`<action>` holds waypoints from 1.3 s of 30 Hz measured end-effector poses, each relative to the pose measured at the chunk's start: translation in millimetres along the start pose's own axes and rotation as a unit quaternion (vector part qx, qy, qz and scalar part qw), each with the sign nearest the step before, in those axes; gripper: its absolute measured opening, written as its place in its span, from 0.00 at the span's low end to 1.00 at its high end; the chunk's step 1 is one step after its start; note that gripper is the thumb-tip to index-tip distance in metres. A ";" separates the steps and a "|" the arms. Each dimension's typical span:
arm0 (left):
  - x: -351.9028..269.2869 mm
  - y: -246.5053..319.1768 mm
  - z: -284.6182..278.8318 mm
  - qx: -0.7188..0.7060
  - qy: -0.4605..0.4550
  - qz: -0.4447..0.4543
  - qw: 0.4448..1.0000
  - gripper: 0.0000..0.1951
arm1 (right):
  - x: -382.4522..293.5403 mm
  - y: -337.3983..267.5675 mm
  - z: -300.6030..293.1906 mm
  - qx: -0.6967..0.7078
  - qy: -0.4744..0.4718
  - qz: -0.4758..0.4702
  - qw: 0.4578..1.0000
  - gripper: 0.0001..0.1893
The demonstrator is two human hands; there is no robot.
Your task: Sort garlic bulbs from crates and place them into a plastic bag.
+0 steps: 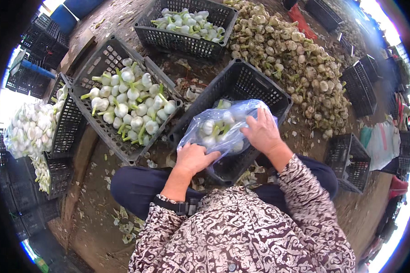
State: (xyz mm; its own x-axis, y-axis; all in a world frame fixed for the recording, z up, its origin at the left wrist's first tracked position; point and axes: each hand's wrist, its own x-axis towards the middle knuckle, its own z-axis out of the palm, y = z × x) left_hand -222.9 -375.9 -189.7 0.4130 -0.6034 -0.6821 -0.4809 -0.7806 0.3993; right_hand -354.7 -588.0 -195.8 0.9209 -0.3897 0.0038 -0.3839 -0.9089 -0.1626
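A thin, bluish clear plastic bag (184, 134) with several whitish garlic bulbs (210, 128) inside rests in a black perforated plastic crate (237, 73) before my knees. My left hand (194, 158) grips the bag's near left edge, its fingers curled over the film and its thumb pointing right. On the bag's right side, my right hand (264, 131) holds the film with its fingers stretched forward. Folds of plastic partly hide the bulbs. Peeled garlic with short green stems (133, 99) fills much of another black crate (130, 159) on the left.
Ahead stands a crate (177, 42) of cleaned garlic. A large heap of unpeeled garlic (290, 51) spreads to the right, near a small crate (348, 163). At far left, a full bag of garlic (30, 129) sits beside stacked crates (46, 41). Skins litter the floor.
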 end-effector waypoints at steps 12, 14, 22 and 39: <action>-75.6 45.4 -33.6 0.093 0.419 0.261 0.865 0.12 | -22.0 23.6 -182.1 -0.107 -0.031 -0.081 0.990 0.17; -73.2 29.4 -9.7 0.084 0.377 0.261 0.885 0.17 | -29.0 20.0 -194.5 -0.027 -0.099 -0.059 0.993 0.17; -63.7 20.4 -25.2 -0.027 0.406 0.272 0.872 0.26 | 2.9 -27.1 -196.6 0.166 -0.054 -0.191 0.966 0.12; 5.1 -31.6 -31.4 -0.089 0.513 0.231 0.822 0.05 | 27.7 -2.6 -34.4 0.002 -0.127 -0.015 0.992 0.12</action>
State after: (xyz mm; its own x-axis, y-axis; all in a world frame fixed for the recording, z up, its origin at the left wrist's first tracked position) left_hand -181.3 -359.4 -186.5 0.6968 -0.5905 0.4072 -0.6868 -0.3855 0.6161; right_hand -330.4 -601.5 -161.4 0.9191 -0.3127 -0.2399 -0.3568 -0.9187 -0.1694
